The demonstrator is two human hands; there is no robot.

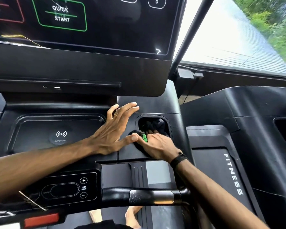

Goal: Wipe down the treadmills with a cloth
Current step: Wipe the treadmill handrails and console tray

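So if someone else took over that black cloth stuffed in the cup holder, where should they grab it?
Probably the bunched folds of the black cloth inside the cup holder, pinched from above: they stand loose there, while the right hand covers the near end.

A window frame's dark diagonal bar [191, 30] is crossing the upper right, and beyond the glass a pale corrugated roof [234, 38] is catching the daylight. Green foliage [277, 19] is crowding the far corner above that roof.
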